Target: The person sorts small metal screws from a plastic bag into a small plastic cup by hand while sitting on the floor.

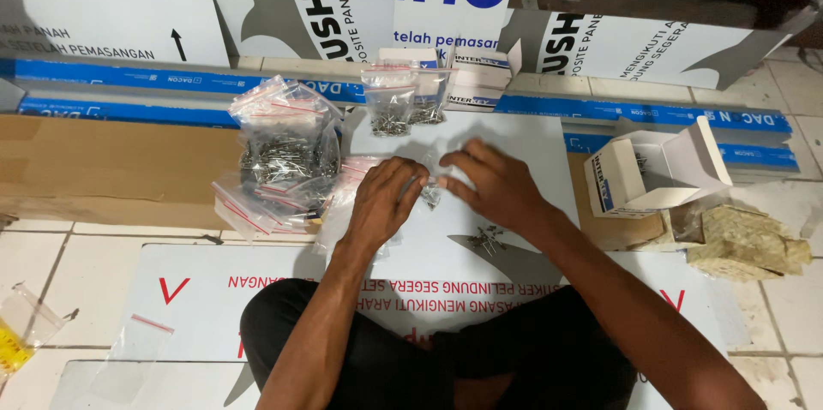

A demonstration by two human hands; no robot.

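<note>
Small clear bag of screws (431, 191): pinched between our left hand (383, 204) and right hand (497, 183), fingers closed on it. Heap of filled bags (279, 157): just left of our left hand. Loose screws (489, 240): below our right hand.

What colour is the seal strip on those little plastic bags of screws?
Red, on clear plastic bags, seen best in the head view.
</note>
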